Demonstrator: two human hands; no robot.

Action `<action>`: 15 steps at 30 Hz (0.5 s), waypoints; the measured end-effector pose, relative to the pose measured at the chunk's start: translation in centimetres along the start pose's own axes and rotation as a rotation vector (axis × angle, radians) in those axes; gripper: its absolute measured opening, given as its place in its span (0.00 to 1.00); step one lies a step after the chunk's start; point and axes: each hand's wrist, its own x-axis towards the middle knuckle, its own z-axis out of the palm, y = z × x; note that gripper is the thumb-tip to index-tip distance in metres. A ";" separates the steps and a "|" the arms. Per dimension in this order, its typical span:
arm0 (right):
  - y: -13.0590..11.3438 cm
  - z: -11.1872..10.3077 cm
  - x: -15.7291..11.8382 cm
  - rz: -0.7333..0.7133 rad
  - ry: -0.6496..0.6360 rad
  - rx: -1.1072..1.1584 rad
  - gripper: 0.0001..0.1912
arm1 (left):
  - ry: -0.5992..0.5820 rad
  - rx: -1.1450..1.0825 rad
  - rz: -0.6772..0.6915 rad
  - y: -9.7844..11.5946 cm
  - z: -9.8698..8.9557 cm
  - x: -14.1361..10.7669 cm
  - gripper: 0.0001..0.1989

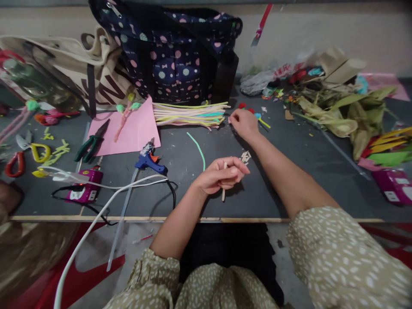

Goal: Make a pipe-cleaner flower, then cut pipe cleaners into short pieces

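My left hand (223, 174) is closed over the near part of the table, with a short beige stick (223, 195) upright between thumb and fingers. Farther back, my right hand (244, 122) pinches its fingertips together beside the right ends of a bundle of pipe cleaners (189, 115). What those fingertips hold, if anything, is too small to make out. The bundle is cream, yellow, pink and turquoise. Between my hands lies a small heap of short beige pieces (245, 157). A single green pipe cleaner (198, 148) curves on the table behind my left hand.
A blue glue gun (148, 161) with a white cable lies left, near green-handled pliers (93, 141), pink paper (135, 137), scissors (24, 152) and a purple power socket (86, 186). A dotted bag (180, 56) stands behind. Dried husks (341, 111) and scraps lie right.
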 end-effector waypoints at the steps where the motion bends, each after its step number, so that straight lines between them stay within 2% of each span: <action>1: 0.7 -0.5 0.3 0.013 -0.008 0.020 0.13 | 0.009 -0.008 0.005 0.0 0.0 0.0 0.19; 5: 2.9 -2.4 1.2 0.007 -0.081 0.068 0.13 | 0.054 -0.023 0.018 0.1 0.0 0.2 0.17; 8: 3.7 -3.7 1.3 0.009 -0.018 0.067 0.14 | 0.131 -0.042 0.042 0.3 0.1 0.3 0.15; 12: 3.4 -4.7 0.6 0.015 0.081 0.024 0.19 | 0.249 -0.126 0.119 0.7 0.2 0.6 0.14; 15: 2.5 -4.9 -0.1 -0.039 0.074 0.009 0.17 | 0.277 -0.219 0.161 0.7 0.0 0.9 0.17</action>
